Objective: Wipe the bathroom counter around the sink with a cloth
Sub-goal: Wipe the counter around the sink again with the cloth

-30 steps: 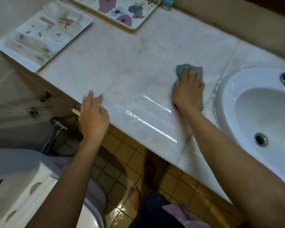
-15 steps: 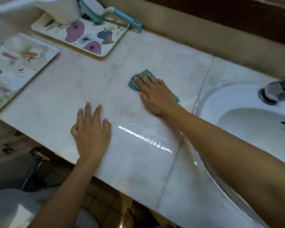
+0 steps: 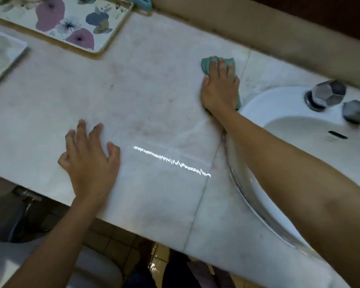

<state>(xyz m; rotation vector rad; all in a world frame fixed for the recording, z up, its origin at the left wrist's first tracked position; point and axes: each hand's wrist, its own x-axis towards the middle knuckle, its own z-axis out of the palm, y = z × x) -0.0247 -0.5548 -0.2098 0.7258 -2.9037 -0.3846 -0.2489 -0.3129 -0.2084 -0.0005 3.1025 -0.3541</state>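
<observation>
A pale marble counter (image 3: 150,100) runs across the view, wet and glinting near its front. My right hand (image 3: 219,87) presses flat on a teal cloth (image 3: 208,64), just left of the white sink (image 3: 312,146) and close to the back wall. Most of the cloth is hidden under the palm; its edges show above the fingers and beside the wrist. My left hand (image 3: 89,161) rests on the counter near the front edge, fingers spread and slightly curled, holding nothing.
A floral tray (image 3: 75,23) lies at the back left, with a blue-handled brush (image 3: 142,2) behind it. A white tray (image 3: 2,57) sits at the far left edge. Metal tap handles (image 3: 328,94) stand on the sink rim. A toilet (image 3: 50,267) and tiled floor are below.
My right hand has slid the cloth to the right and back, toward the sink rim and wall. My left hand stays planted near the front edge, its fingers now slightly curled.
</observation>
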